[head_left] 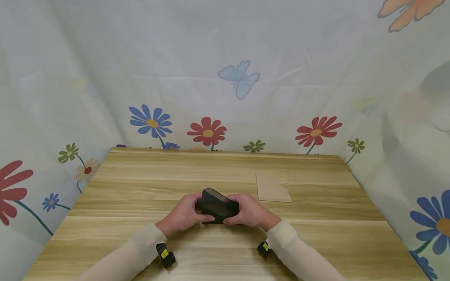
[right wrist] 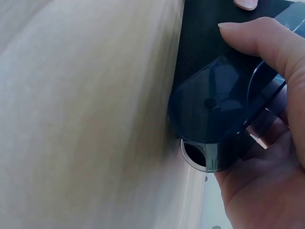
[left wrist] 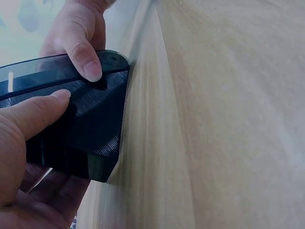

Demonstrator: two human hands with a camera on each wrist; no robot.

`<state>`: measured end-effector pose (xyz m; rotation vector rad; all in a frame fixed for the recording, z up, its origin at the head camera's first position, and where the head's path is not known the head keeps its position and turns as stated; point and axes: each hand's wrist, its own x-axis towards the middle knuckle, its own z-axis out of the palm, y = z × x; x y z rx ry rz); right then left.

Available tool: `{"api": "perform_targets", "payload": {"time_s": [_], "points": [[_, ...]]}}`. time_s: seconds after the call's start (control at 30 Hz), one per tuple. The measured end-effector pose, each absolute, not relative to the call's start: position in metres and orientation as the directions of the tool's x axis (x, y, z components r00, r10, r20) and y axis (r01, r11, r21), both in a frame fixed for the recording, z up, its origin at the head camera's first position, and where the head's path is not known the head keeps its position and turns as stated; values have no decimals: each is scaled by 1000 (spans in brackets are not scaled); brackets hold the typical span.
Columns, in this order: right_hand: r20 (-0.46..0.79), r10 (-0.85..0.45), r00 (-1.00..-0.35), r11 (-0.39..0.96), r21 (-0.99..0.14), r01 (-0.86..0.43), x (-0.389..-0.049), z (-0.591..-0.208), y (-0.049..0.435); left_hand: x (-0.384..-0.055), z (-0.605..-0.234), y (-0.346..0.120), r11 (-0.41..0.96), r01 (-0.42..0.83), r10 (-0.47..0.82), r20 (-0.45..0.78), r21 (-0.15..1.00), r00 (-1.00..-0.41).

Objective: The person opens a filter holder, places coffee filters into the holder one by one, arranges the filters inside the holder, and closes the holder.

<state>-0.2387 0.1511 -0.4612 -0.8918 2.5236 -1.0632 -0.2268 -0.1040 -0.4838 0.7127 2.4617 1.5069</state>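
Observation:
Both hands hold a dark coffee filter holder (head_left: 218, 208) over the middle of the wooden table. It has a ribbed black panel (left wrist: 95, 112) and a smoky see-through cover (right wrist: 209, 102) with a rounded end. My left hand (head_left: 183, 214) grips its left side, thumb on the near face and fingers behind. On the right side my right hand (head_left: 249, 210) grips it the same way. One edge of the holder is at or close to the tabletop; contact cannot be told. Tan fan-shaped filter paper (head_left: 272, 189) lies flat to the right, beyond the right hand.
The wooden table (head_left: 140, 175) reaches back to a white cloth (head_left: 175, 58) printed with flowers and butterflies, which also hangs at both sides. Small black wrist cameras sit on both cream sleeves (head_left: 123, 253).

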Motion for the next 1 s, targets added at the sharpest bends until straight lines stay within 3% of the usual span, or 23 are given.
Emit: {"api": "perform_targets", "payload": {"time_s": [0.6, 0.9, 1.0], "points": [[-12, -632, -775, 551, -710, -439, -240, -460, 150, -224, -486, -103, 371, 322, 458, 130, 871, -879], [126, -631, -765, 431, -763, -482, -240, -434, 137, -224, -486, -102, 410, 330, 442, 131, 850, -887], [177, -620, -764, 436, -732, -524, -237, -424, 128, -223, -485, -101, 404, 313, 443, 115, 860, -889]]}}
